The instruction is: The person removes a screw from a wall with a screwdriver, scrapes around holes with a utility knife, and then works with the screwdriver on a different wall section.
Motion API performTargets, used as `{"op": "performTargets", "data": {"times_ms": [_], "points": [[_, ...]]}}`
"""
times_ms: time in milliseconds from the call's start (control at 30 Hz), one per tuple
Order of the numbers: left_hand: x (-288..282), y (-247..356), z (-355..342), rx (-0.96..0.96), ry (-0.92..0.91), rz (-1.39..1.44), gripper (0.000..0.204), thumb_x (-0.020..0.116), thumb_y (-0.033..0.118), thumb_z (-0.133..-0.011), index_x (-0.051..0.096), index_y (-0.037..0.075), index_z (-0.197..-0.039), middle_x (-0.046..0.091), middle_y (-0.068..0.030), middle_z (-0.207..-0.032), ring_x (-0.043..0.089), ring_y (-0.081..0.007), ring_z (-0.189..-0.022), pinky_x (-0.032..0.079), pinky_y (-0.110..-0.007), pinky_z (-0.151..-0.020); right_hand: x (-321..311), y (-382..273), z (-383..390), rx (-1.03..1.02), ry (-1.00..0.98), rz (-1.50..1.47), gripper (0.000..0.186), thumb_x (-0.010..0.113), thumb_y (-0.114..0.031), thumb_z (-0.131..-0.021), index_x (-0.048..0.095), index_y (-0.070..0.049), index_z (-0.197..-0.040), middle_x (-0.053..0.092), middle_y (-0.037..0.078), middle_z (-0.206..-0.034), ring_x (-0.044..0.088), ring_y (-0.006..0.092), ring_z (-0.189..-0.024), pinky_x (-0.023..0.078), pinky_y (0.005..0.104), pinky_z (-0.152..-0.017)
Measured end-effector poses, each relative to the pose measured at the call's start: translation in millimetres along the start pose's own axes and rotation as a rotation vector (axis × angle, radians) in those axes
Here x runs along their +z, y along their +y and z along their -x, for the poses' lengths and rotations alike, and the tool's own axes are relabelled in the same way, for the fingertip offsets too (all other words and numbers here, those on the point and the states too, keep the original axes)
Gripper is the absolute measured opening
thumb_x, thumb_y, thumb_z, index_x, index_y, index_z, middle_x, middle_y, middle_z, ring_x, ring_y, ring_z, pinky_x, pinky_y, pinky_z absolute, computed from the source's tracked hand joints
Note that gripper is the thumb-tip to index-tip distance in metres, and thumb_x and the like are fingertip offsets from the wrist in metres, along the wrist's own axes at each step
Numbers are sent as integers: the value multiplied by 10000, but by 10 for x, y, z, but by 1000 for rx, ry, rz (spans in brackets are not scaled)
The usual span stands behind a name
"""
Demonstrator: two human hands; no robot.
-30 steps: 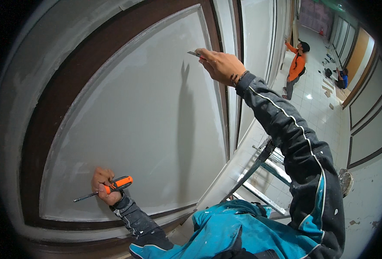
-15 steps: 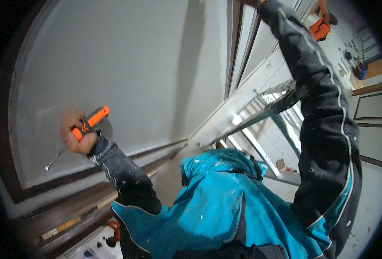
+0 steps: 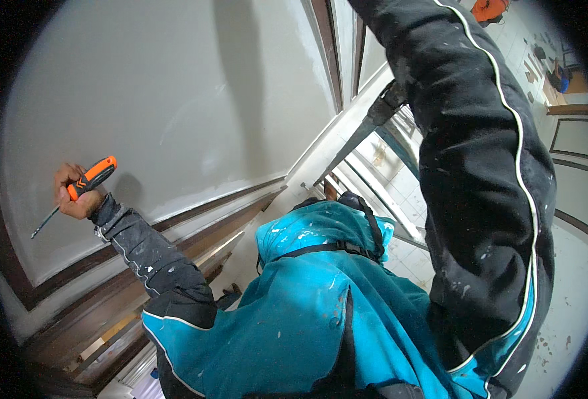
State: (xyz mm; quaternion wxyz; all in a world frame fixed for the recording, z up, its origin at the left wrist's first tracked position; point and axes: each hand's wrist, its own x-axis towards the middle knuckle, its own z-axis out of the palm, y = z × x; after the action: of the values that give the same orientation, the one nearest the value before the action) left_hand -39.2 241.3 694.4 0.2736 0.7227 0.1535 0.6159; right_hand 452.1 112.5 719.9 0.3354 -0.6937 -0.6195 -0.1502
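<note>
My left hand (image 3: 74,193) is closed round an orange and black screwdriver (image 3: 93,177) and rests against the grey wall panel (image 3: 161,86) at the left, its long metal shaft angled down-left. Dark wood trim (image 3: 334,60) borders the panel. My right sleeve (image 3: 480,199) runs up past the top edge, so that hand is out of sight. My teal, paint-spattered jacket (image 3: 314,306) fills the lower middle.
A stepladder (image 3: 363,136) stands on white floor tiles (image 3: 410,206) below me. Two other people, one in orange (image 3: 486,10) and one in blue (image 3: 560,80), are down the corridor. A panelled wall (image 3: 573,136) is on the right.
The view has tilted down toward my body. My right hand, earlier at the panel's upper edge holding a blade, has left the frame at the top. My left hand still grips the screwdriver.
</note>
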Motion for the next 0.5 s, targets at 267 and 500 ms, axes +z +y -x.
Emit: {"op": "performTargets", "data": {"times_ms": [267,500], "points": [[-145,210,129,58,4,-243,344,397,340,-847,406,78,-625,354,-27,-590,327,-136,-517,259,-261,-472,14,-180,-35,106,-129,-113,381,497,-202,-890,568,-153,-1262,679,173,-881,649,361,-826,521,414,-751],[86,323,155,-106,98,-240,391,358,367,-884,417,74,-632,382,-21,-573,336,-118,-521,254,-266,-482,315,-141,148,466,200,-350,495,468,-312,-864,509,-258,-1354,662,164,-1101,640,360,-989,515,463,-902]]}}
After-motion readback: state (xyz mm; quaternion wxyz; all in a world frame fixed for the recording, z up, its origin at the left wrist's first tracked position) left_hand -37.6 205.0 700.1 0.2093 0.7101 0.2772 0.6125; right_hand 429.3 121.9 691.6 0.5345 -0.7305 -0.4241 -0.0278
